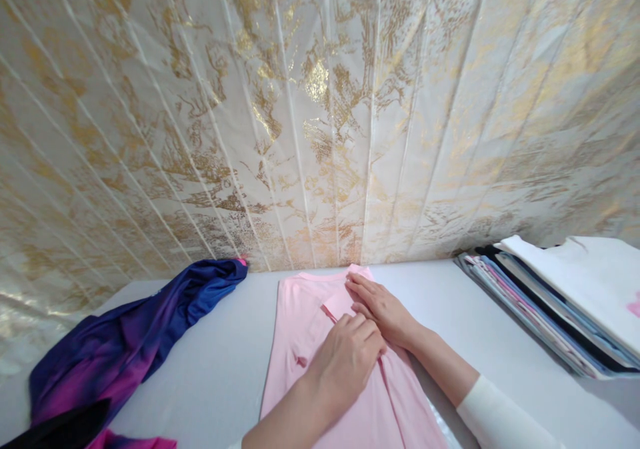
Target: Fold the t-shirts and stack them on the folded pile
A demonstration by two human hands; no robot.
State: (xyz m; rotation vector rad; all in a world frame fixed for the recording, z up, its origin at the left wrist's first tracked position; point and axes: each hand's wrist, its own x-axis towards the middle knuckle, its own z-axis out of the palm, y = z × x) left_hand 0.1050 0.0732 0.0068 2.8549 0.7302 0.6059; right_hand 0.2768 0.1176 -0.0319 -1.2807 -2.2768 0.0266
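Note:
A pale pink shirt (295, 322) lies spread on the white surface in front of me, its collar end towards the wall. Part of the shirt is folded inward, and small creases run down its middle. My left hand (347, 355) is closed on the pink fabric near the centre, fingers curled under and mostly hidden from view. Just beyond it, my right hand (380, 307) rests on the upper right part of the shirt with its fingers stretched out flat. The two hands are close together, the left partly overlapping the right.
On the left, a crumpled navy and magenta garment (145, 335) lies on the white surface (220, 369). To the right stands a stack of folded clothes (545, 309) topped by a white shirt (575, 275). A gold-patterned wall covering (320, 129) rises behind.

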